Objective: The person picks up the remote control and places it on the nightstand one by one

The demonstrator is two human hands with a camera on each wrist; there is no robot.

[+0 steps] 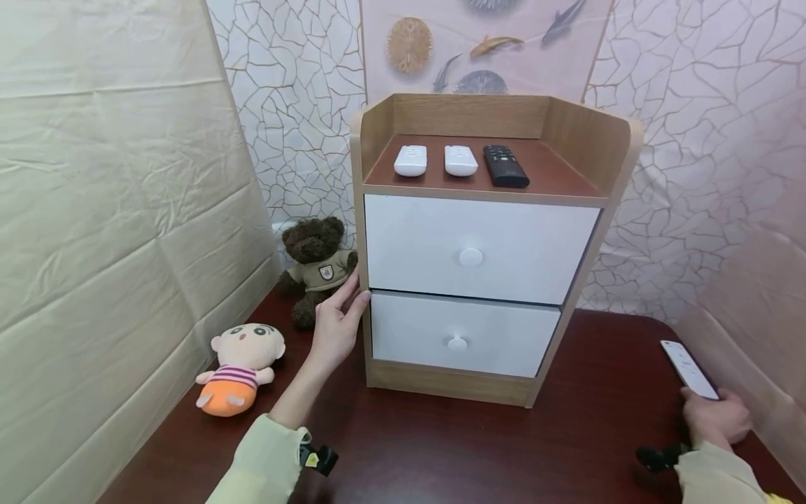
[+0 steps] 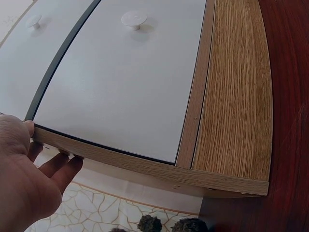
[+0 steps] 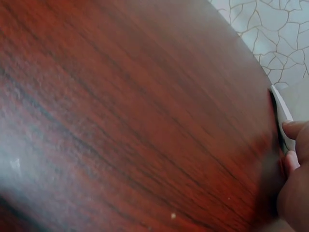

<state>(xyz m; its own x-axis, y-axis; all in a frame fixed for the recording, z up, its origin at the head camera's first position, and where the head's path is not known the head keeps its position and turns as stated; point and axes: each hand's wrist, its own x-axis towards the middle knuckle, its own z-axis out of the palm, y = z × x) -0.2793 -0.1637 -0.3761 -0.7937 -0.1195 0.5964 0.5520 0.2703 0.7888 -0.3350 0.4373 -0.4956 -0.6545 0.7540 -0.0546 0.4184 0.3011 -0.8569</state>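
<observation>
A wood-toned cabinet (image 1: 448,390) with two white drawers stands on the dark red table. My left hand (image 1: 336,325) touches its left front edge near the gap between the drawers. In the left wrist view, the thumb of my left hand (image 2: 29,179) lies at the front edge while the extended fingers rest against the side panel. Both the upper drawer (image 1: 415,241) and the lower drawer (image 1: 409,329) have round white knobs. Far to the right, my right hand (image 1: 718,418) grips the lower end of a white remote control (image 1: 689,369); the right wrist view shows the remote edge-on.
Two white remotes (image 1: 411,161) and a black remote (image 1: 506,166) lie on the cabinet top. A brown teddy bear (image 1: 315,262) sits left of the cabinet, with a plush doll (image 1: 242,367) nearer me. Fabric-covered walls (image 1: 126,210) border the table (image 1: 441,448).
</observation>
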